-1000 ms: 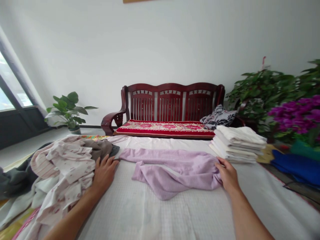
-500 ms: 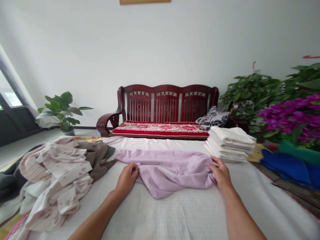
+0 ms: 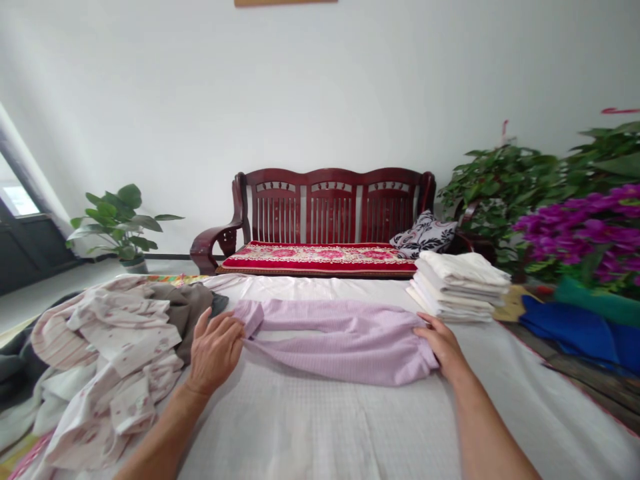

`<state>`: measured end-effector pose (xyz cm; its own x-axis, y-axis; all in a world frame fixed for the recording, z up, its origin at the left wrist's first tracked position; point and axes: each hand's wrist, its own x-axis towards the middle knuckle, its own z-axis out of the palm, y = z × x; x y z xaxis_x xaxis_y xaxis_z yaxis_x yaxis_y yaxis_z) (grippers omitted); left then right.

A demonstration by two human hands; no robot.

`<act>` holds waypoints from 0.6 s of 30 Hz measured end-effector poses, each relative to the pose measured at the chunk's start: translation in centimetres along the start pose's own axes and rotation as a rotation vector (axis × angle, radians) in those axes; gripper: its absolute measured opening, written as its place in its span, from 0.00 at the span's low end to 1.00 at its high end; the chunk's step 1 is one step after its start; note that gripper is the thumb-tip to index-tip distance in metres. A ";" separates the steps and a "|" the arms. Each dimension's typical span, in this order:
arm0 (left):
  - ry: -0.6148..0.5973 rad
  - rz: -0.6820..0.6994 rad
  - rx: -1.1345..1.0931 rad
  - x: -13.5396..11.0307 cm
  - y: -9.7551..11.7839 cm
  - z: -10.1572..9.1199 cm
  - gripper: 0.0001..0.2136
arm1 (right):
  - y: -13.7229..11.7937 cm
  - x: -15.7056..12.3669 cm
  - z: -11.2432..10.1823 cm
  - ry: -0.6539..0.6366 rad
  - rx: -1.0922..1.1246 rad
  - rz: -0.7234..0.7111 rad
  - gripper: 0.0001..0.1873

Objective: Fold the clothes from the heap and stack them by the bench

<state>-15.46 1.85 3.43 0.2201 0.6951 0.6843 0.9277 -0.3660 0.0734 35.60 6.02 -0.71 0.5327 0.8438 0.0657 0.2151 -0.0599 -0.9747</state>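
Observation:
A pair of light purple ribbed pants (image 3: 345,340) lies lengthwise across the white cloth, its two legs pointing left with a narrow gap between them. At the leg ends, my left hand (image 3: 216,350) grips the near leg's cuff; its fingertips are partly hidden by the fabric. The waist end on the right is pinched between the thumb and fingers of my right hand (image 3: 440,343). The near leg is drawn fairly straight between both hands, while the far leg's end is slightly bunched near my left hand.
A heap of crumpled clothes (image 3: 115,360) lies on the left. Folded white clothes (image 3: 460,287) are stacked at the back right, near a blue cloth (image 3: 575,333) and purple flowers (image 3: 585,230). Behind the white-covered surface (image 3: 325,427) stands a red wooden bench (image 3: 333,207).
My left hand has moved left with the near leg's cuff, and the sagging near leg is now stretched straighter. My right hand stays at the waist end.

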 end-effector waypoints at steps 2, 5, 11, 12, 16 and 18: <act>-0.085 -0.046 0.062 0.2 0.5 0.5 0.10 | -0.2 0.1 -0.1 -0.022 -0.075 -0.017 0.24; -0.157 -0.114 0.152 0.7 1.2 1.3 0.14 | -0.7 -0.2 0.3 -0.065 -0.061 -0.028 0.20; -0.443 -0.204 0.333 0.6 1.0 1.1 0.13 | -1.2 -1.0 1.0 -0.195 0.323 0.037 0.29; -0.470 -0.221 0.354 0.5 0.7 0.9 0.13 | -1.0 -0.9 0.9 -0.172 0.350 0.037 0.31; -0.393 -0.280 0.339 0.6 -0.4 0.5 0.15 | -0.3 -0.3 0.6 -0.097 0.361 -0.018 0.34; -0.332 -0.330 0.252 1.0 -1.0 1.1 0.16 | -0.1 -0.2 0.7 -0.106 0.308 -0.022 0.33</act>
<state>-15.89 3.57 3.26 -0.0496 0.9215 0.3851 0.9985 0.0364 0.0414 34.95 6.24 -0.77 0.4388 0.8950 0.0804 -0.0407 0.1091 -0.9932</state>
